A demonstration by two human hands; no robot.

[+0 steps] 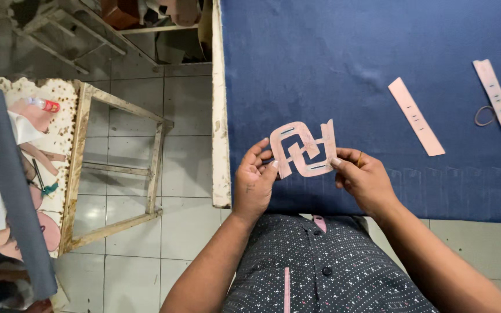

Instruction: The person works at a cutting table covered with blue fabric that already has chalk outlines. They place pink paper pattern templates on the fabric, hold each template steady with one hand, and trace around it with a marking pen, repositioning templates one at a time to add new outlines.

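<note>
Both my hands hold a pink cut-out piece [303, 148] made of interlocked curved strips with small slits, just above the near edge of the blue cloth-covered table [349, 52]. My left hand [254, 182] pinches its lower left end. My right hand [362, 177] grips its right side, thumb on the lower edge. Two flat pink strips with slits lie on the cloth, one strip [416, 116] at mid right and the other strip [496, 98] farther right, beside a rubber band [483, 116].
A worn white table edge [220, 116] runs down the left of the cloth. On the left over the tiled floor stand a wooden frame [117, 168] and a side bench [59, 139] with a grey roll [15, 191], pink pieces and a small bottle [43, 104].
</note>
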